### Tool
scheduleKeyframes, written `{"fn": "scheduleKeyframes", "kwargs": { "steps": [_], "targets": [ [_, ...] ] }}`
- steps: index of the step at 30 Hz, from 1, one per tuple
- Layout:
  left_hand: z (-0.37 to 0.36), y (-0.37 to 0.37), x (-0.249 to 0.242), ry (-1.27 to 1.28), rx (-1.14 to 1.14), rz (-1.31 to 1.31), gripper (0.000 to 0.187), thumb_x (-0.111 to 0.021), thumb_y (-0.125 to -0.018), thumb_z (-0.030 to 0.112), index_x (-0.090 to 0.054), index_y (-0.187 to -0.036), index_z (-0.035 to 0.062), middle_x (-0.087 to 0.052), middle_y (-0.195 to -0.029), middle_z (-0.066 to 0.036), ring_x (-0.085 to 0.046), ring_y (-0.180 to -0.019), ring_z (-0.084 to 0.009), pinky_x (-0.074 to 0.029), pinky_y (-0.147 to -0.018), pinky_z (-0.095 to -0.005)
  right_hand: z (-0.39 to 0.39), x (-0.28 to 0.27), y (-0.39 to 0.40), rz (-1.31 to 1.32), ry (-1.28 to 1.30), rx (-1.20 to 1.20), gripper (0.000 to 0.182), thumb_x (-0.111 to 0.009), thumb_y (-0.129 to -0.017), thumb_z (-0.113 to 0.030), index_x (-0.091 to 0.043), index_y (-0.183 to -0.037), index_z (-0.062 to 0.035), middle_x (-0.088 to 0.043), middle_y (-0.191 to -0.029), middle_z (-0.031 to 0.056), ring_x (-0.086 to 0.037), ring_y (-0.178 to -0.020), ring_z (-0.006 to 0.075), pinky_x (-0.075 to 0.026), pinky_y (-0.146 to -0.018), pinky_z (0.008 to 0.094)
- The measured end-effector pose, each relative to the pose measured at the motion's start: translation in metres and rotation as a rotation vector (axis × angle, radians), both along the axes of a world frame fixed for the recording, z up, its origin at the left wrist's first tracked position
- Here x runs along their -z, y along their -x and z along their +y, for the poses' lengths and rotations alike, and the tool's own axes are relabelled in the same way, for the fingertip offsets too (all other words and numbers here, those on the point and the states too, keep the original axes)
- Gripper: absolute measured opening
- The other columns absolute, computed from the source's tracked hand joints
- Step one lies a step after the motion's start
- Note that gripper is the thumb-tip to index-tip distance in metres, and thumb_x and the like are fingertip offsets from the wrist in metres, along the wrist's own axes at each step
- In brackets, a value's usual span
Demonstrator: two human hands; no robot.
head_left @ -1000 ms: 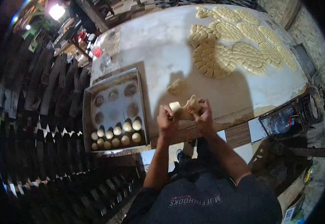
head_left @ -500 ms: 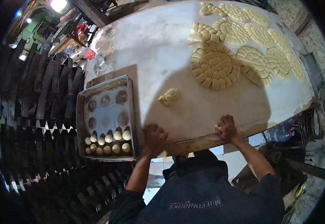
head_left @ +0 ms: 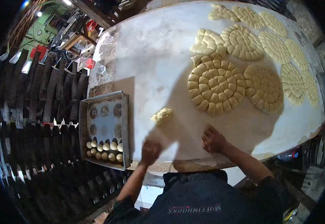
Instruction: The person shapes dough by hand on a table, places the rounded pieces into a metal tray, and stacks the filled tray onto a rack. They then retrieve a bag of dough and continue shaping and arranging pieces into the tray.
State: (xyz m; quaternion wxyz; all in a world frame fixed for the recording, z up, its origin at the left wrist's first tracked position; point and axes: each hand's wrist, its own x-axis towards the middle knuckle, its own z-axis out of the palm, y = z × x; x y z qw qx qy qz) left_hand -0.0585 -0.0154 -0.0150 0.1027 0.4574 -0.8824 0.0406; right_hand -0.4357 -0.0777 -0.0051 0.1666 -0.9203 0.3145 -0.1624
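Observation:
My left hand rests low over the table near its front edge, right of the tray, with its fingers curled down. Farther right, my right hand is also curled against the tabletop. Whatever lies under either palm is hidden. A rough lump of pale dough sits on the table just beyond my left hand. Past my right hand lies a flat round of dough, cut into many wedge-like pieces in rings. A second cut round lies beside it in shadow.
A metal tray stands at the table's left, with two rows of small dough balls at its near end. More cut dough rounds cover the far right. A plastic bottle lies at the left edge. Dark racks stand left.
My right hand has moved left and inward, closer to my left hand. The view has shifted, so the tray and dough rounds sit lower in it. The dough lump remains on the table.

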Motion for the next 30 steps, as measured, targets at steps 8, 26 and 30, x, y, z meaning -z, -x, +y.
{"fn": "scheduleKeyframes", "kwargs": {
  "steps": [8, 26, 30],
  "targets": [
    [-0.024, 0.089, -0.016, -0.108, -0.229, 0.332, 0.021, -0.072, -0.078, 0.016, -0.058, -0.092, 0.0084, -0.058, -0.091, -0.011, -0.057, -0.092, -0.0338, -0.048, -0.079, -0.0441, 0.015, 0.004, -0.088, -0.075, 0.066, 0.024, 0.036, -0.065, -0.079, -0.023, -0.06, -0.102, 0.0038, -0.057, -0.105, 0.0236, -0.053, -0.108, 0.0413, -0.035, -0.109, 0.05],
    [0.017, 0.003, -0.016, -0.185, -0.177, 0.573, 0.018, -0.067, -0.083, 0.02, -0.066, -0.098, 0.0109, -0.065, -0.094, -0.013, -0.064, -0.088, -0.033, -0.053, -0.077, -0.0436, 0.029, -0.011, -0.094, -0.116, 0.04, 0.445, 0.01, -0.059, -0.088, -0.01, -0.059, -0.096, -0.0025, -0.062, -0.095, 0.0166, -0.062, -0.087, 0.0329, -0.051, -0.081, 0.0453],
    [-0.002, -0.015, -0.084, -0.976, -0.27, 0.706, 0.027, -0.064, -0.087, 0.025, -0.067, -0.11, 0.0115, -0.068, -0.105, -0.014, -0.066, -0.089, -0.0372, -0.053, -0.079, -0.0462, 0.023, -0.055, -0.122, -0.52, -0.739, 1.047, 0.016, -0.057, -0.095, -0.017, -0.061, -0.096, -0.0025, -0.065, -0.088, 0.0095, -0.065, -0.073, 0.0224, -0.053, -0.064, 0.0368]
  ]
}}
